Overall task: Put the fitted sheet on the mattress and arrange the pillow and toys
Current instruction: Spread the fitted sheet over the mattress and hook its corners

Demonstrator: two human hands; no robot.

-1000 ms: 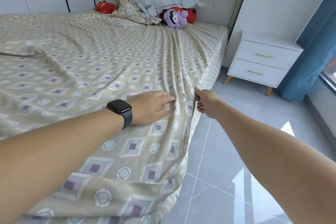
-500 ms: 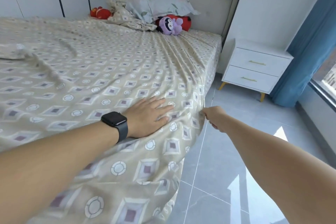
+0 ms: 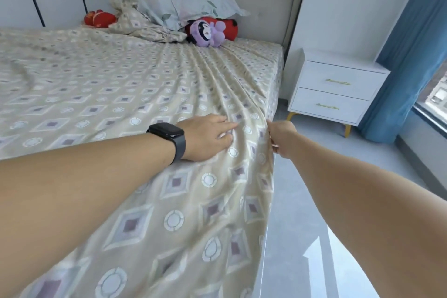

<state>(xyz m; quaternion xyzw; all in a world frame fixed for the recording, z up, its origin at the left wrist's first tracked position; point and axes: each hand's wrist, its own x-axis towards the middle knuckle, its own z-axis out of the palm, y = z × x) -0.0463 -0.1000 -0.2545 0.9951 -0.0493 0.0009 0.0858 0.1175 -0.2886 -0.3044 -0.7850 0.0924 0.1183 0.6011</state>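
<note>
A thin beige fitted sheet, printed with diamonds and rings, lies over the mattress, gathered in long creases that run toward the near right edge. The left hand, fingers straight, presses flat on the sheet; a black smartwatch is on its wrist. The right hand pinches the sheet's side at the bed edge. By the padded headboard lie one floral pillow, a purple plush toy and two red plush toys. A white nightstand has two drawers
</note>
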